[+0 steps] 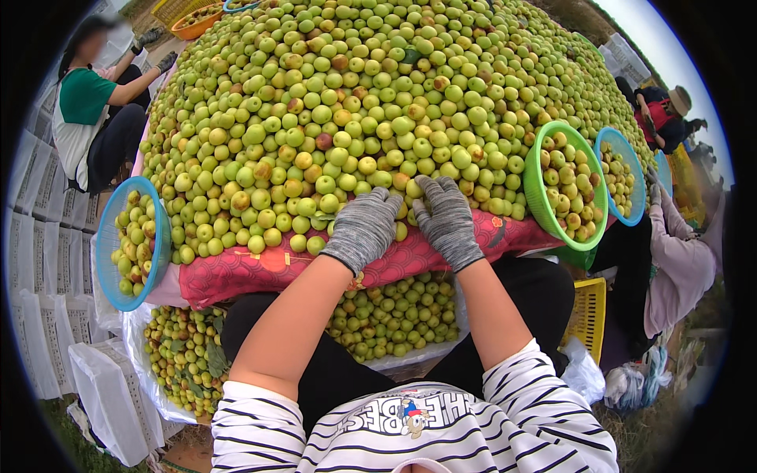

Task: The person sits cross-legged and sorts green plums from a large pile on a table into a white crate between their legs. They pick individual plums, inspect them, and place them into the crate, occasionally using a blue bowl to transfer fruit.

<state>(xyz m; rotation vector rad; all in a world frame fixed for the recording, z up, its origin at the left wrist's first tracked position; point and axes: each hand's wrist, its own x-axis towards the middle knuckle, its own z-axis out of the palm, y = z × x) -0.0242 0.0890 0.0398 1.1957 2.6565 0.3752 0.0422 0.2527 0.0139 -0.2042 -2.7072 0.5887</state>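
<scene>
A large heap of green jujubes, some blotched with brown, rises in front of me. Both my hands wear grey knitted gloves and rest at the heap's near edge. My left hand has its fingers bent over the fruit, its fingertips on the jujubes. Just beside it, my right hand touches the fruit with its fingers slightly curled. A few jujubes lie in the gap between the hands. Whether either palm holds fruit is hidden. Under my wrists runs a red patterned cloth along the edge. Below it, between my knees, sits a lined box of jujubes.
A blue basket of jujubes hangs at the left; a green basket and another blue basket stand right. A second lined container sits low left beside stacked white-wrapped crates. A yellow crate is right. Other people sit on both sides.
</scene>
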